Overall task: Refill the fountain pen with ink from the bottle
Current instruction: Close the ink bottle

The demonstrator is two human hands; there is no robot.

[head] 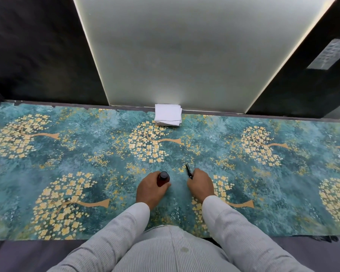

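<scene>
Left hand [150,188] is gripping the ink bottle [163,178], fingers curled round its body; bottle is standing upright on the patterned cloth [67,154], dark cap apparently still on. Right hand [200,182] is pinching the lower end of the pen [188,170], which is pointing away from the person, just right of the bottle and apart from it. Cannot tell whether the pen is capped. Tissues [167,115] are sitting at the far edge. Judgement: early stage; opening, filling, wiping and closing are all remaining.
</scene>
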